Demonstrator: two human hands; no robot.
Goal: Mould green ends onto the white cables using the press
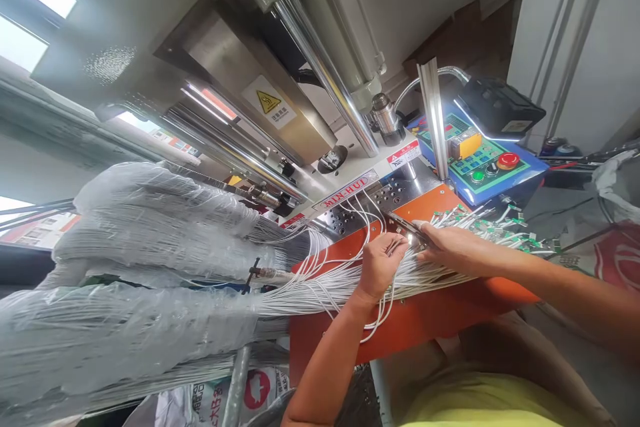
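White wires pass through the left hand's curled fingers, under the right hand's flat fingers.

The left hand pinches strands of white wire at the centre. The right hand lies across the same bundle, its fingertips beside a steel strip, above an orange plate. Green-tagged connectors fan toward 3 o'clock, plastic-wrapped wire bundles lie toward 9 o'clock, and a control panel with a red button sits toward 2 o'clock.
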